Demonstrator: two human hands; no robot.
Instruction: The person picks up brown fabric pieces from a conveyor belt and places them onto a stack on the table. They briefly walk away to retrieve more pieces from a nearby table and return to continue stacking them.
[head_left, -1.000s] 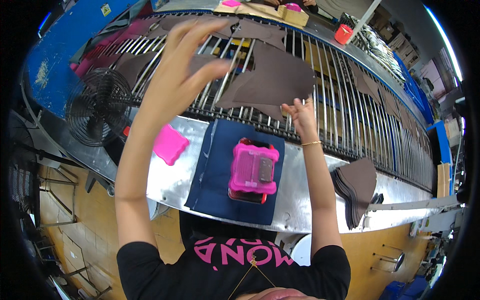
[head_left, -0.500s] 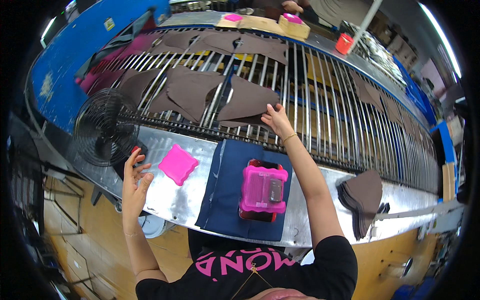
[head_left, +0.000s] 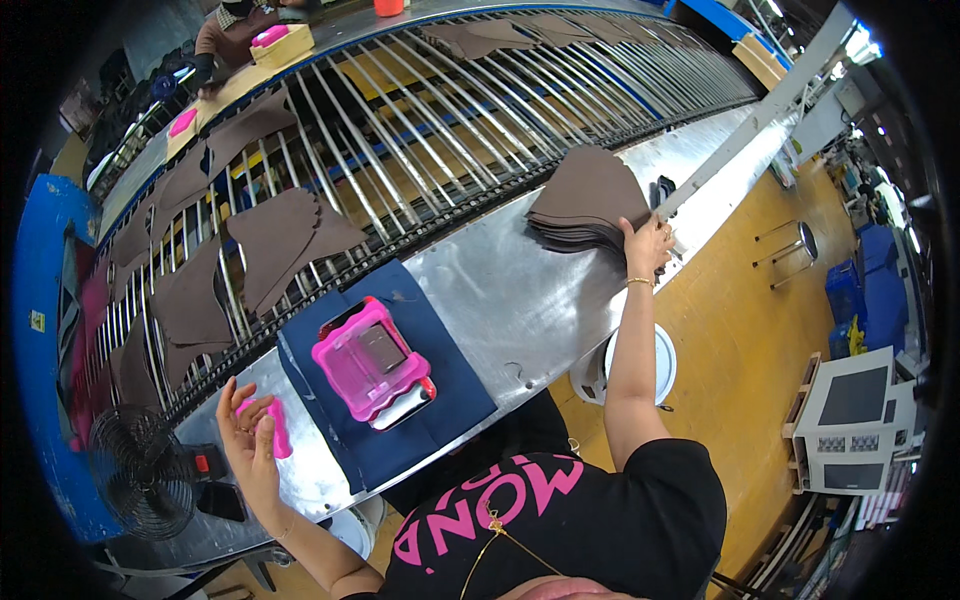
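My right hand (head_left: 648, 247) is at the near corner of a stack of brown cut sheet pieces (head_left: 590, 195), with thumb and fingers on either side of its edge. The pieces lie fanned on the metal table. My left hand (head_left: 250, 450) is raised with fingers apart, holding nothing, and partly covers a pink wavy-edged plate (head_left: 279, 432). Between my hands, a pink plastic case (head_left: 372, 362) with a clear window rests on a folded dark blue cloth (head_left: 430, 410). A red and black thing shows under the case.
Beyond the table runs a conveyor of metal rods (head_left: 400, 130) carrying more brown pieces (head_left: 285, 235). A black fan (head_left: 142, 470) stands at left. A grey bar (head_left: 760, 115) slants over the table's right end. Another person (head_left: 235, 40) is across the conveyor.
My right hand has moved from a brown piece on the conveyor to the stack at right. The view has swung right. My left hand stays raised near the pink plate.
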